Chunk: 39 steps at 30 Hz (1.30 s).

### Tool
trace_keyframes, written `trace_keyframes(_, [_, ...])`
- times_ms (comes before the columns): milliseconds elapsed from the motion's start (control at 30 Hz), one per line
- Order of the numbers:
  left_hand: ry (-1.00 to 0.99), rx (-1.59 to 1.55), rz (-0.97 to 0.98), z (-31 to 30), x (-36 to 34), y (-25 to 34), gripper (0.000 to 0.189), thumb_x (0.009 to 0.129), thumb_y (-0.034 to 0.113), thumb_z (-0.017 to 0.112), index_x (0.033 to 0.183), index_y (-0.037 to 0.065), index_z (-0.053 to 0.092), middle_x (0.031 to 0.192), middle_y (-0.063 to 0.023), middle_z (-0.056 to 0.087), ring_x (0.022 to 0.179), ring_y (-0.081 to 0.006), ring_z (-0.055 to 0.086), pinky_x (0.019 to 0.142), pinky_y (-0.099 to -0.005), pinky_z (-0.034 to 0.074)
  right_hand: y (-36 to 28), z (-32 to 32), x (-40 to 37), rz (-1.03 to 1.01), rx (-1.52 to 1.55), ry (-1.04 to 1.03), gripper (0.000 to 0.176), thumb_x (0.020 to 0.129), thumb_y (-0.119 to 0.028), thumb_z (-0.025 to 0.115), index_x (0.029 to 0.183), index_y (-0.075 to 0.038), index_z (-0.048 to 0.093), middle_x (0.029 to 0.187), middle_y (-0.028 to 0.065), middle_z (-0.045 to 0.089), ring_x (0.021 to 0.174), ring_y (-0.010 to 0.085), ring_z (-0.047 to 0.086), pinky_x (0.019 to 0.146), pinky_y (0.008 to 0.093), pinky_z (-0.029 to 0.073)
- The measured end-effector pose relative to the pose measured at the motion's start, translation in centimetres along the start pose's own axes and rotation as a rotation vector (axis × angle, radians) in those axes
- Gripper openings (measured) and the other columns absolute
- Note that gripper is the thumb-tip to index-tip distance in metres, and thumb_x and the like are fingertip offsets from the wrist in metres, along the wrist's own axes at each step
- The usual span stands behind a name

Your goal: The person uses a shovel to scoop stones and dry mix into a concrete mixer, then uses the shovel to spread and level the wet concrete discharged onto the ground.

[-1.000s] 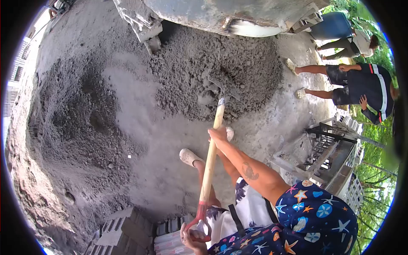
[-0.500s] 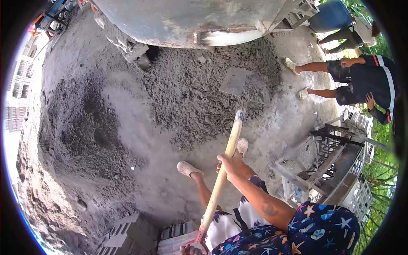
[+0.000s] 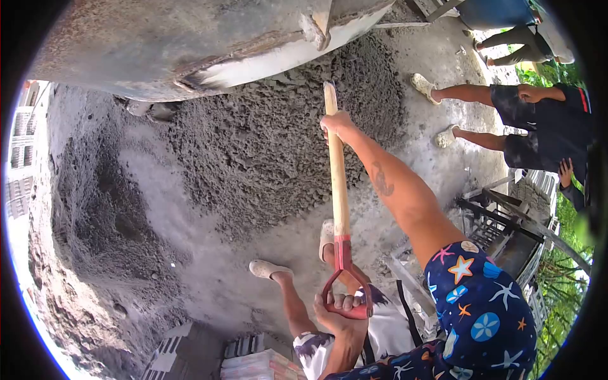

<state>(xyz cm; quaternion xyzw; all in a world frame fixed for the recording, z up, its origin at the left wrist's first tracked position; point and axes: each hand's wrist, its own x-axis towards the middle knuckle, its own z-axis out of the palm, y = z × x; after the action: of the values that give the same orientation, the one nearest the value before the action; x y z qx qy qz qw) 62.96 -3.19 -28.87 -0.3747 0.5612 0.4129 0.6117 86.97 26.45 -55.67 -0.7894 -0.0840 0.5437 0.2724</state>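
Head view: a long-handled shovel with a pale, round wooden shaft (image 3: 338, 183) and a red D-shaped handle (image 3: 342, 253) lies between the person's two hands, its long axis running almost straight up the frame from lower centre to upper centre, the top tipped slightly leftward. Its far end, a dark metal socket (image 3: 329, 85), meets the upper part of a broad mound of lumpy grey mix (image 3: 266, 152), just below the white-edged rim of a large, rust-stained, curved metal vessel (image 3: 171, 44) across the upper left; the blade cannot be made out, so whether it is buried or merely lost against the grey is unclear. Of the two, the right hand (image 3: 340, 125) is nearer the mound, wrapped firmly around the wooden shaft not far below the socket. Its tattooed arm reaches from the lower right toward upper centre, elbow almost straight, out of a navy sleeve printed with shells and starfish (image 3: 484, 310). The left hand (image 3: 342, 316), at lower centre, is clenched on the crossbar of the red handle, fingers curled over it, its forearm rising from the bottom edge close to the body. A co-worker in dark clothes (image 3: 551, 114) stands at the right of the frame, well apart from the shovel.
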Motion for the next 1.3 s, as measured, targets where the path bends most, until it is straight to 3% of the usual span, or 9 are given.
trace_keyframes(133, [0.013, 0.036, -0.046, -5.5, 6.6, -3.0, 0.032, 0.093, 0.045, 0.055, 0.09, 0.013, 0.055, 0.056, 0.0053, 0.039, 0.048, -0.012, 0.041, 0.057, -0.0315, 0.042, 4.4, -1.3, 0.8, -0.082, -0.005, 0.037, 0.018, 0.08, -0.009, 0.062, 0.085, 0.008, 0.059, 0.064, 0.014, 0.06, 0.05, 0.0234, 0.062, 0.045, 0.0396, 0.053])
trace_keyframes(367, [-0.01, -0.026, -0.098, -13.6, 6.6, -6.2, 0.039, 0.09, 0.04, 0.057, 0.11, 0.007, 0.057, 0.054, 0.009, 0.032, 0.045, -0.0086, 0.039, 0.053, -0.0269, 0.041, 11.7, -2.7, -2.3, -0.254, -0.08, 0.089, 0.02, 0.077, -0.005, 0.059, 0.088, 0.011, 0.055, 0.062, 0.0124, 0.059, 0.046, 0.0222, 0.061, 0.04, 0.0371, 0.049])
trace_keyframes(467, [-0.086, 0.012, -0.119, -16.0, 5.1, -6.2, 0.045, 0.093, 0.041, 0.054, 0.119, 0.004, 0.058, 0.059, 0.0066, 0.039, 0.047, -0.0076, 0.042, 0.055, -0.0276, 0.045, 13.1, -3.0, -5.3, -0.258, -0.094, 0.105, 0.024, 0.076, -0.005, 0.06, 0.09, 0.012, 0.053, 0.063, 0.013, 0.059, 0.045, 0.0223, 0.061, 0.039, 0.0372, 0.048])
trace_keyframes(833, [0.085, -0.051, -0.146, -25.5, -2.6, -4.0, 0.043, 0.096, 0.043, 0.047, 0.12, 0.009, 0.058, 0.077, 0.0027, 0.056, 0.051, -0.0091, 0.046, 0.055, -0.0299, 0.045, 17.1, -1.9, -17.3, -0.182, -0.158, 0.094, 0.031, 0.075, -0.006, 0.061, 0.095, 0.015, 0.051, 0.068, 0.0176, 0.061, 0.046, 0.0259, 0.064, 0.04, 0.0376, 0.051])
trace_keyframes(867, [0.133, -0.043, -0.157, -25.2, -3.9, -3.1, 0.044, 0.096, 0.043, 0.047, 0.12, 0.008, 0.056, 0.076, 0.0032, 0.056, 0.05, -0.0093, 0.044, 0.054, -0.0296, 0.044, 18.0, -1.6, -18.1, -0.18, -0.166, 0.092, 0.031, 0.075, -0.006, 0.061, 0.095, 0.015, 0.051, 0.068, 0.0176, 0.061, 0.046, 0.0259, 0.064, 0.04, 0.0376, 0.051])
trace_keyframes(900, [0.052, -0.024, -0.147, -26.6, -4.0, -2.6, 0.053, 0.094, 0.05, 0.048, 0.105, 0.001, 0.064, 0.056, 0.0074, 0.036, 0.05, -0.0099, 0.039, 0.056, -0.0288, 0.039, 18.7, -1.1, -18.2, -0.184, -0.151, 0.087, 0.032, 0.074, -0.006, 0.062, 0.096, 0.015, 0.051, 0.068, 0.0176, 0.061, 0.046, 0.0257, 0.063, 0.04, 0.0374, 0.051])
trace_keyframes(1100, [0.145, -0.014, -0.187, -30.9, -7.4, -1.5, 0.052, 0.093, 0.052, 0.048, 0.103, 0.002, 0.063, 0.056, 0.0072, 0.036, 0.05, -0.0105, 0.038, 0.057, -0.0299, 0.04, 21.6, -1.1, -22.9, -0.162, -0.105, 0.051, 0.03, 0.073, -0.006, 0.063, 0.093, 0.014, 0.05, 0.069, 0.0156, 0.059, 0.045, 0.0248, 0.062, 0.038, 0.0373, 0.05])
trace_keyframes(1167, [0.077, -0.026, -0.201, -33.3, -8.3, -0.1, 0.055, 0.092, 0.052, 0.052, 0.113, 0.001, 0.058, 0.056, 0.0074, 0.04, 0.049, -0.0099, 0.043, 0.056, -0.031, 0.041, 23.1, -0.7, -24.3, -0.118, -0.08, 0.006, 0.03, 0.073, -0.006, 0.064, 0.091, 0.014, 0.05, 0.067, 0.0149, 0.059, 0.045, 0.0247, 0.062, 0.038, 0.0371, 0.05])
trace_keyframes(1300, [0.112, 0.057, -0.132, -35.8, -10.7, 2.5, 0.047, 0.089, 0.053, 0.054, 0.1, 0.007, 0.06, 0.054, 0.0079, 0.036, 0.048, -0.0126, 0.041, 0.055, -0.0327, 0.04, 25.2, 0.1, -27.9, -0.071, 0.004, 0.03, 0.023, 0.074, -0.005, 0.064, 0.09, 0.008, 0.054, 0.065, 0.0114, 0.058, 0.045, 0.0224, 0.06, 0.038, 0.0343, 0.05])
